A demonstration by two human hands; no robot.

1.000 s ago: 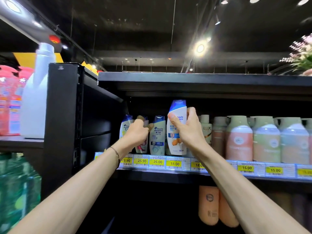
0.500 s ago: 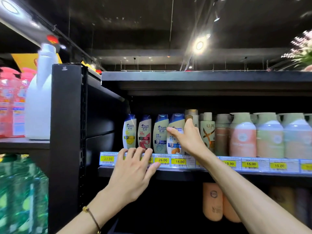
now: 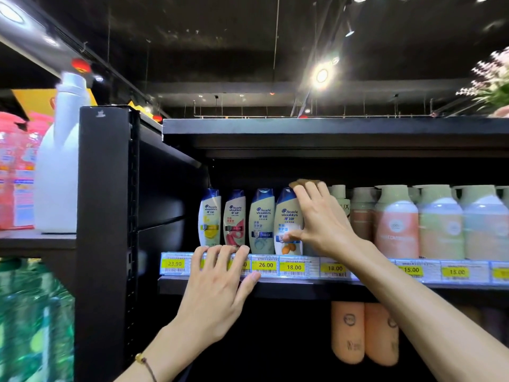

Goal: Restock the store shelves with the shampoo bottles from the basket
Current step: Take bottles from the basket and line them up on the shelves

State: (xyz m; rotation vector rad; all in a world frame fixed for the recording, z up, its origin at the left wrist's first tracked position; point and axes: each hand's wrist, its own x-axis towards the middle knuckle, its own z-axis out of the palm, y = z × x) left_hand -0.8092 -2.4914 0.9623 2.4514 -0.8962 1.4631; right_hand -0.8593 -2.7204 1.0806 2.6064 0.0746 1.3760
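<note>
Change: shampoo bottle (image 3: 287,216) lifted before, now standing in row | right hand (image 3: 322,224) still grips it | left hand (image 3: 217,282) dropped, open on shelf (image 3: 297,290) edge | placement nearly finished

A dark ceiling (image 3: 220,37) spans the store, crossed by thin hanging rods and a metal track; one bright round spotlight (image 3: 321,75) glares right of centre, with smaller lamps dotted farther back; a pale lit panel (image 3: 11,12) runs along the upper left corner; a black shelf unit (image 3: 330,146) fills the middle and right, its top board (image 3: 303,125) flat and matte, its lower shelf edge carrying a rail of yellow price tags (image 3: 293,267); a black upright post (image 3: 103,216) with a slotted strip stands at its left end; left of the post a dark side shelf (image 3: 35,239) juts out; a yellow sign (image 3: 27,102) hangs behind it; pink-flowered greenery (image 3: 493,86) sits at the top board's right end.
</note>
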